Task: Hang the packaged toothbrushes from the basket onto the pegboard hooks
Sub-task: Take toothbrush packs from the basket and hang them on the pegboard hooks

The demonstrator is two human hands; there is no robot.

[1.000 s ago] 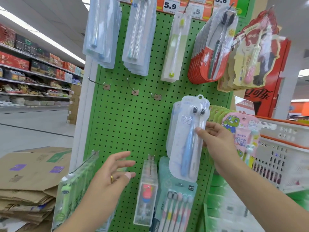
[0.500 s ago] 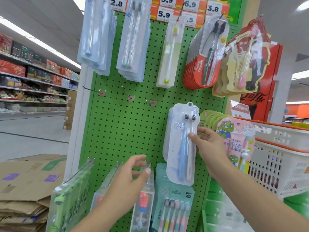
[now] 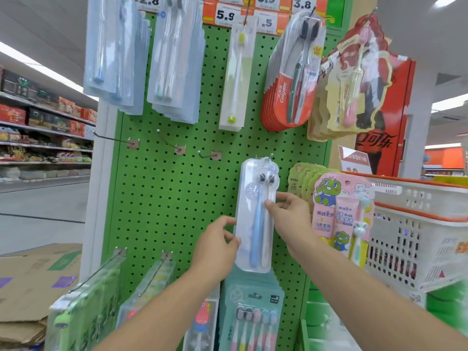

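Pegboard [image 3: 162, 198] of green perforated metal fills the middle of the head view, and a clear toothbrush pack [image 3: 257, 216] with a blue brush inside is held upright against it by both hands. The pack's top edge sits at a hook [image 3: 271, 156] in the board's middle row; whether the hole is fully over the hook cannot be told. The left hand [image 3: 217, 247] is curled at the pack's lower left edge, thumb and fingertips pinching that edge. The right hand [image 3: 291, 214] is closed on the pack's right side at mid-height, thumb lying across the front and fingers behind. Three bare hooks [image 3: 174, 145] are seen to the left of the pack in the same row. Above, further packs are hung, among them a red-backed stack [image 3: 286, 97] below orange price tags [image 3: 225, 15]. Just beside the right hand, pink children's sets [image 3: 339, 211] with a green frog are hung at the board's right edge. A white basket [image 3: 420, 239] with an orange rim is seen at the right, near the board. Below the held pack, a teal multi-brush pack [image 3: 253, 315] is hung. Flattened cardboard [image 3: 27, 282] is stacked at the lower left.
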